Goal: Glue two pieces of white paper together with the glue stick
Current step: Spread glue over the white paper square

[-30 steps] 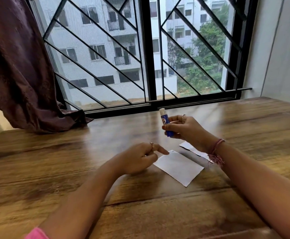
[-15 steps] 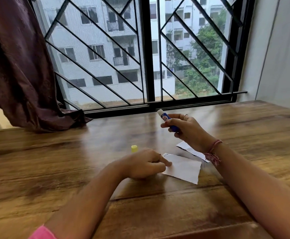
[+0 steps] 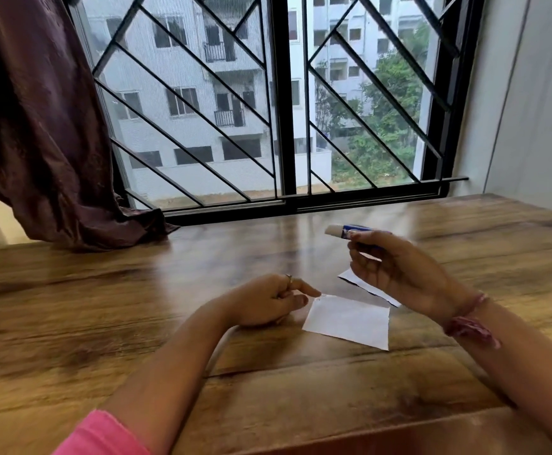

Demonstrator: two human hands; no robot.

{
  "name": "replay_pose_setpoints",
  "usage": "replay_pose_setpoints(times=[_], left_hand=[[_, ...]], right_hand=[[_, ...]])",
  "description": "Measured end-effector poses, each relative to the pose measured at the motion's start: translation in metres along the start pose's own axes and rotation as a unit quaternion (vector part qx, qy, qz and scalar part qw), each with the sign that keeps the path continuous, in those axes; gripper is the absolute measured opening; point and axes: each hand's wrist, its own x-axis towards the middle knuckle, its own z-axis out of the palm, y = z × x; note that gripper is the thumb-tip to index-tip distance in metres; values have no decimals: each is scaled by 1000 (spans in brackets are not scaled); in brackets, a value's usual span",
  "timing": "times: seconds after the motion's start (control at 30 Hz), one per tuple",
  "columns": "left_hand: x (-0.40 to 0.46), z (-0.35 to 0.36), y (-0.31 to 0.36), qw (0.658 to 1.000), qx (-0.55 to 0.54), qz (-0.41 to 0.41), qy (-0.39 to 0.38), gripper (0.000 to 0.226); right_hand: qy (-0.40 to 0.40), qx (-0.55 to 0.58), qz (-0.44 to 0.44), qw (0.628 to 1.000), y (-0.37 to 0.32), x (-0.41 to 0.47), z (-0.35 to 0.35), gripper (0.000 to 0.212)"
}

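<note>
The right hand [image 3: 399, 270] pinches the glue stick [image 3: 350, 232] near-level, white tip pointing left, above the table's [image 3: 136, 323] middle. Under it lies one paper [image 3: 366, 289]; nearer, another paper [image 3: 348, 320], whose left corner the loosely curled left hand's [image 3: 264, 302] fingertip touches.

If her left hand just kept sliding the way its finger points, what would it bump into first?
The left hand points right along the table; it would first meet the nearer white paper, whose corner its fingertip seems nearly to touch.
</note>
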Motion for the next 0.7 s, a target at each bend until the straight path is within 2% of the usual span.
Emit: replay_pose_setpoints(times=[0.13,0.27,0.47,0.7], left_hand=[[0,-4,-6,1000,-2,-8,3,33],[1,-4,-11,999,-51,-5,12,34],[2,-4,-17,998,-66,22,4,24],[3,-3,-15,996,-68,47,-34,21]], right_hand=[[-9,-66,27,997,9,-23,-17,23],[0,-142,41,989,19,-32,-20,42],[-7,-222,47,974,26,-36,-8,37],[-52,-225,88,969,20,-44,-10,32]])
